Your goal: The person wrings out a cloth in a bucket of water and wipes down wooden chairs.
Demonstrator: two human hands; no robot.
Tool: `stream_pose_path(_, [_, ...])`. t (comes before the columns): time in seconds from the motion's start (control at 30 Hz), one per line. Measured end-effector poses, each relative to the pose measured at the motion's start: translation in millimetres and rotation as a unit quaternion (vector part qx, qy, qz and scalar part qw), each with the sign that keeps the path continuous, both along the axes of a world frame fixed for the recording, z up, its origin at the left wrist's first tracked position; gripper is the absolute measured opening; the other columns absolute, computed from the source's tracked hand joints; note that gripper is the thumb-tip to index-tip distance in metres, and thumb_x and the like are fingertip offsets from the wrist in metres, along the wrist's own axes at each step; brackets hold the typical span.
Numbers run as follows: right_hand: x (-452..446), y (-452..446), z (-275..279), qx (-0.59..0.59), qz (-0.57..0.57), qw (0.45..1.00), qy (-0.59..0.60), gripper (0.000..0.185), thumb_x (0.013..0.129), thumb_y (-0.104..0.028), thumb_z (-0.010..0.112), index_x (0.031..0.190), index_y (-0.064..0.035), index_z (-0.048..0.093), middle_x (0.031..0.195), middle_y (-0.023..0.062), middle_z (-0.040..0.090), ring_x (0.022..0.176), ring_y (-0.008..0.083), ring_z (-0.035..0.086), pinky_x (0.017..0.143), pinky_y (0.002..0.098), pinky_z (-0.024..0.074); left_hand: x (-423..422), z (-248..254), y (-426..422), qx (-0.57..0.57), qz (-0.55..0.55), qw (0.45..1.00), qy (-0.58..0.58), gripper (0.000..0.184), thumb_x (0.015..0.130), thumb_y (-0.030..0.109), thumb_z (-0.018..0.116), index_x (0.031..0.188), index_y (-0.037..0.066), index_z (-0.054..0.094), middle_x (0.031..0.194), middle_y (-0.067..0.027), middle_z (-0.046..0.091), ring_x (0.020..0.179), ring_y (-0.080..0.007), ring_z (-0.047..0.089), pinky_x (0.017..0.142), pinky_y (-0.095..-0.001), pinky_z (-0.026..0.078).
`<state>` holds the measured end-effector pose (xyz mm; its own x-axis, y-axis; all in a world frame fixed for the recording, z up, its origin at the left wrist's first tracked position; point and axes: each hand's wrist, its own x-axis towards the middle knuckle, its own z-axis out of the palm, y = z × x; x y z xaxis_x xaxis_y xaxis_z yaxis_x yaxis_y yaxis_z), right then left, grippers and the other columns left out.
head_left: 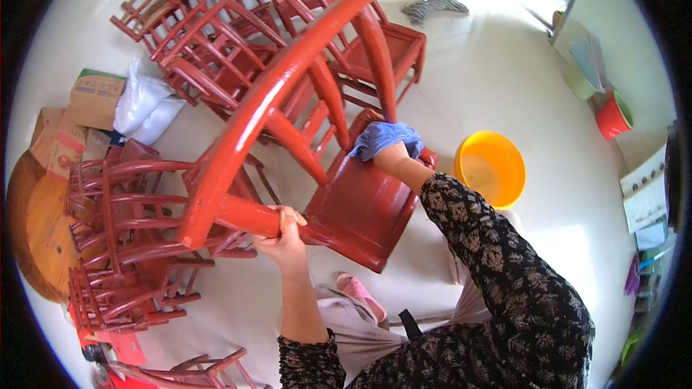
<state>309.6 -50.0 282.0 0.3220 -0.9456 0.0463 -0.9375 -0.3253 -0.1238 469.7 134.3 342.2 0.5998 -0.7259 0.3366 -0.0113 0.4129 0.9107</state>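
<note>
Pale, shiny floor (577,173) is spread beneath one tilted red chair (364,205), held between two bare hands. Four uprights (330,101) are counted under its top rail (288,75); the leftmost is clasped near its lower end by the left hand (282,238), the fingers curled around the wood. One blue cloth (383,138) is pressed by the right hand (393,157) near the foot of the rightmost upright — the fingers are covered, so how far they are closed cannot be told. To the right of that hand, one yellow bucket (490,173) is seen; below and between the hands, one pink slipper (360,295). Left of the left hand and beyond it, more red chairs (126,234) are stacked — too overlapped to be counted. Well apart from the right hand, one mop head (435,9) is seen beyond it, and one red bucket (613,115) off to its right.
</note>
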Motion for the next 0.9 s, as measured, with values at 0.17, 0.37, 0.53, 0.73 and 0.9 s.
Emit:
stream_pose_path(0.17, [-33,-3,-73,-0.020,-0.030,0.999,-0.004,0.018,0.077,-0.025,0.056,0.078,-0.0124,0.069,0.084,0.0107,0.067,0.079,0.0297,0.064,0.064,0.0392,0.0460,7,-1,-8,0.000,0.000,0.999,-0.036,0.004,0.080,-0.003,0.044,0.079,0.001,0.044,0.066,-0.0059,0.048,0.055,-0.0144,0.047,0.054,-0.0292,0.042])
stream_pose_path(0.37, [-99,39,-114,-0.078,-0.011,0.996,0.030,0.015,0.077,-0.025,0.055,0.075,-0.0152,0.066,0.080,0.0091,0.066,0.078,0.0287,0.064,0.067,0.0445,0.0467,3,5,-12,-0.013,0.010,1.000,0.019,0.010,0.079,-0.006,0.046,0.072,0.001,0.044,0.061,-0.0053,0.047,0.054,-0.0142,0.048,0.053,-0.0276,0.043])
stream_pose_path(0.53, [-125,42,-101,0.111,-0.110,0.950,-0.271,0.014,0.076,-0.020,0.056,0.071,-0.0132,0.067,0.080,0.0104,0.066,0.074,0.0284,0.064,0.063,0.0400,0.0502,1,6,-11,-0.008,0.024,0.999,0.024,0.007,0.079,-0.003,0.048,0.075,0.001,0.046,0.062,-0.0050,0.047,0.054,-0.0137,0.047,0.052,-0.0270,0.042])
stream_pose_path(0.73, [-104,-1,-104,-0.146,0.069,0.939,-0.304,0.009,0.070,-0.014,0.056,0.067,-0.0161,0.064,0.074,0.0071,0.063,0.065,0.0287,0.060,0.061,0.0376,0.0469,22,-4,-14,-0.003,0.024,0.999,0.028,0.005,0.082,0.004,0.050,0.082,0.004,0.046,0.062,-0.0035,0.045,0.055,-0.0136,0.044,0.052,-0.0282,0.041])
stream_pose_path(0.9, [-103,-14,-117,-0.019,-0.026,0.975,-0.218,0.022,0.083,-0.027,0.045,0.080,-0.0169,0.064,0.076,0.0122,0.063,0.071,0.0303,0.062,0.063,0.0397,0.0478,21,0,-18,0.003,0.057,0.998,0.032,0.009,0.081,0.006,0.051,0.075,0.005,0.044,0.061,-0.0031,0.045,0.053,-0.0135,0.045,0.052,-0.0272,0.040])
